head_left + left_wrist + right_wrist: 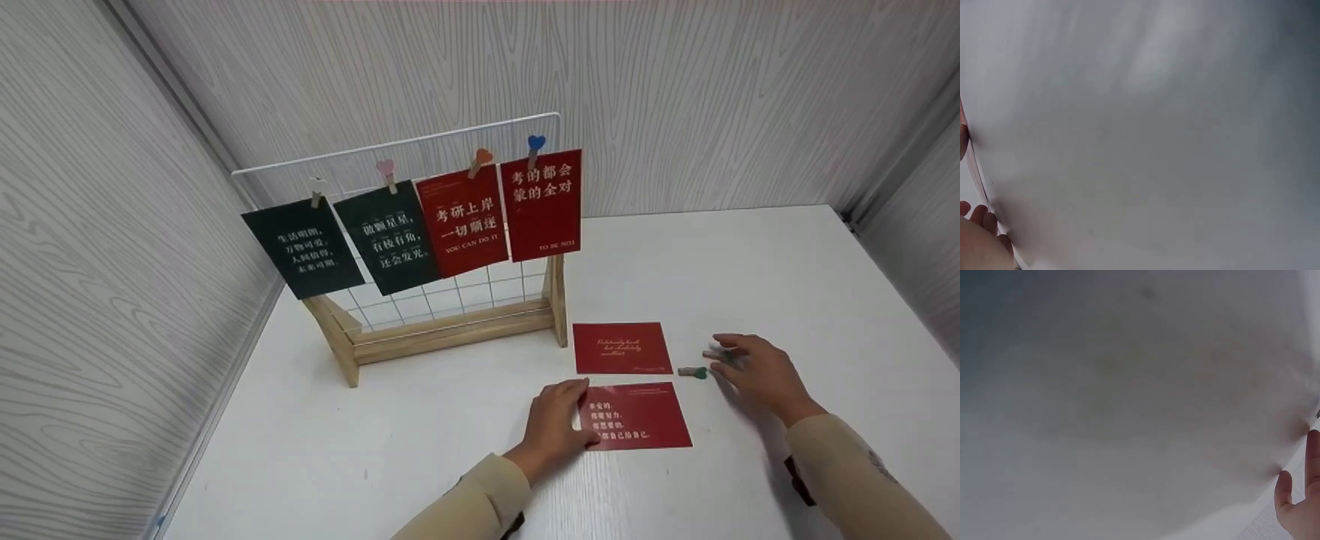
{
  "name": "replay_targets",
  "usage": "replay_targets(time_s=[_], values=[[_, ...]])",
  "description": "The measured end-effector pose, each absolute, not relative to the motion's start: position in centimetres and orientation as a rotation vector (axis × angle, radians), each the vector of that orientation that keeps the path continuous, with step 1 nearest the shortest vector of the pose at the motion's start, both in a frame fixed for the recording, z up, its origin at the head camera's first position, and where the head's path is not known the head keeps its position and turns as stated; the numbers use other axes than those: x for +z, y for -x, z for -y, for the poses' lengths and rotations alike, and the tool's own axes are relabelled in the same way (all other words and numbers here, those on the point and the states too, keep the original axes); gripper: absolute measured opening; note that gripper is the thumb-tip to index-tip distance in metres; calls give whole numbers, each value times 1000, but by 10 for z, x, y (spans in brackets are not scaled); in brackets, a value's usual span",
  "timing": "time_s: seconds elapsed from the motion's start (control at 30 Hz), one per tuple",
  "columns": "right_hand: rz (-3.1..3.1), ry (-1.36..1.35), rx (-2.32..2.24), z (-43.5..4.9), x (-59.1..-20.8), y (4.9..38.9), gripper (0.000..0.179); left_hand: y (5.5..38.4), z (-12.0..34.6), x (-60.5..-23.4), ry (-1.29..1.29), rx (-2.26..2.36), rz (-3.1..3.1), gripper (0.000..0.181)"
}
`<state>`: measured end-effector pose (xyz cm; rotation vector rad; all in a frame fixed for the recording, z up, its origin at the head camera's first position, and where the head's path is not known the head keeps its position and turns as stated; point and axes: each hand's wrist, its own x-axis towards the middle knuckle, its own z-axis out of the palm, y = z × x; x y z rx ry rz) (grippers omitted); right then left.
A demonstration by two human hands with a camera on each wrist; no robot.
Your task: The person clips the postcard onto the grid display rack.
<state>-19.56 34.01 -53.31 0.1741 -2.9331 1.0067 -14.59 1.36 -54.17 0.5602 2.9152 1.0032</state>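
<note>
A red card (637, 416) with white Chinese lettering lies flat on the white table. My left hand (553, 424) rests at its left end, fingertips by the upper left corner and thumb over the lower left. Behind it lies a second red card (622, 349) with gold script. To the right is a small wooden clip (691, 372) with a green heart. My right hand (761, 375) reaches over another clip (711, 354), partly hidden under the fingers. In the right wrist view, the fingers (1283, 489) stand apart with their tips at the tabletop.
A white wire grid stand (450, 289) on a wooden base (457, 330) stands at the back left. Two dark green cards (304, 247) and two red cards (461, 221) hang from it by heart clips (535, 150). Wood-grain panels (675, 105) enclose the table.
</note>
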Motion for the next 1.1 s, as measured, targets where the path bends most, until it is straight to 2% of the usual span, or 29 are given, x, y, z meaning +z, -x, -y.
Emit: replay_targets(time_s=[0.5,1.1], values=[[2962,-155,957,-341,-535,196,40,146,-8,-541,-604,970,-2830,75],[2921,-49,1058,-342,-534,193,24,148,-6,-538,-605,1218,-2572,86]])
